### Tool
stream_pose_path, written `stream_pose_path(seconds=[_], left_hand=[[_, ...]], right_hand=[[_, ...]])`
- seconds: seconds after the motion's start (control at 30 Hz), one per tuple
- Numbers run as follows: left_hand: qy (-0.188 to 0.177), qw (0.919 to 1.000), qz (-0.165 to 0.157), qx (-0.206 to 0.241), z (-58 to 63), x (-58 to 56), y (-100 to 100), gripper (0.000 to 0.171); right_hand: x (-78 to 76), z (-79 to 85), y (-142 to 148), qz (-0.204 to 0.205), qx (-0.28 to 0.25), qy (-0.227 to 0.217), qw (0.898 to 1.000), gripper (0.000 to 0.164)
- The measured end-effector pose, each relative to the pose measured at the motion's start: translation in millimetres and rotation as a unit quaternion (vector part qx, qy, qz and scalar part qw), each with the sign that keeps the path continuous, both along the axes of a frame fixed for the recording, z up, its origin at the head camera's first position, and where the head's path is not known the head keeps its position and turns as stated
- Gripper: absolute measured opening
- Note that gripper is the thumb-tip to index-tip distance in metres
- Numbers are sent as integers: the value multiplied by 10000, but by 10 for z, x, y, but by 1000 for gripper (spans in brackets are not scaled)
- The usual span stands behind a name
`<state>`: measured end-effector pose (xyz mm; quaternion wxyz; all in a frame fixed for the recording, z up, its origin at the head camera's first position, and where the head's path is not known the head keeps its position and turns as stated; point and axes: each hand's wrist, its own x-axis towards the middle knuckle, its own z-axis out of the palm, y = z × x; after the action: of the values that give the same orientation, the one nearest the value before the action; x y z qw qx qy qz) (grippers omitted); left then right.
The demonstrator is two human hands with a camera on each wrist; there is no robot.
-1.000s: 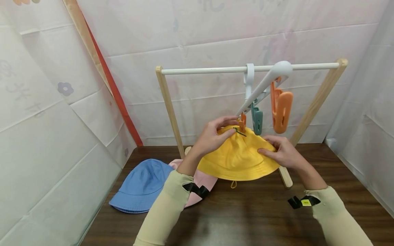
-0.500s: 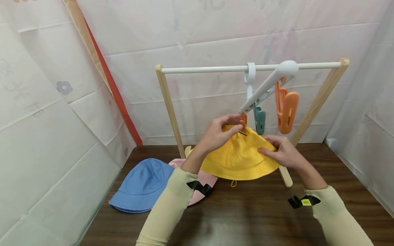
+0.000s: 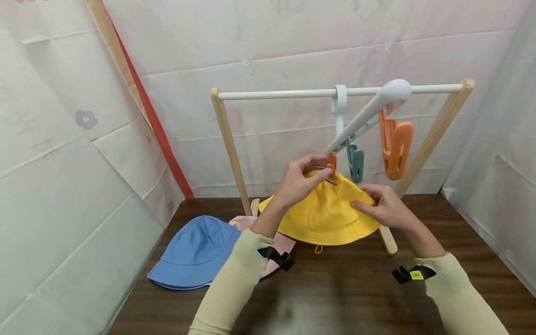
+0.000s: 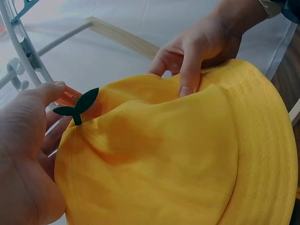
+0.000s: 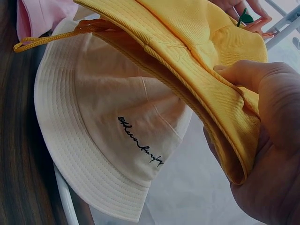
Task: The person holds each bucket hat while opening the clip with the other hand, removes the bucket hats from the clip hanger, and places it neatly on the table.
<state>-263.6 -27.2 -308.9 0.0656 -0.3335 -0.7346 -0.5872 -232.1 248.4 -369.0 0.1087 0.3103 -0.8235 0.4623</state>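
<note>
A yellow bucket hat [image 3: 326,218] hangs crown up below a white hanger [image 3: 368,111], with an orange clip [image 3: 333,160] at its top. My left hand [image 3: 298,181] pinches that clip between thumb and fingers. The left wrist view shows a green sprout ornament [image 4: 79,107] on the crown, right by the clip. With thumb outside and fingers behind, my right hand [image 3: 385,207] grips the hat's right side near the brim. Two other clips, one green [image 3: 356,164] and one orange [image 3: 395,151], dangle from the hanger's nearer part.
On the dark wooden table [image 3: 335,288], a blue bucket hat [image 3: 197,253] lies left, overlapping a pink hat [image 3: 285,243]. A cream hat [image 5: 93,93] with script shows behind the yellow one in the right wrist view. The hanger hooks over a rack's white bar [image 3: 276,96].
My left hand has shifted slightly right, its thumb going from the crown onto the orange clip. The hanger's near end has swung right with its clips. My right hand stays in place.
</note>
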Motion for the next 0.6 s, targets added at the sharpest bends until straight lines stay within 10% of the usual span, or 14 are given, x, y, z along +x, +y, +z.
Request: stream_pose_path(seconds=[0.6], left_hand=[[-234,9996,-45,118,-23,15,60,36]], right_hand=[[34,18,36,-73,70,120,9999,20]])
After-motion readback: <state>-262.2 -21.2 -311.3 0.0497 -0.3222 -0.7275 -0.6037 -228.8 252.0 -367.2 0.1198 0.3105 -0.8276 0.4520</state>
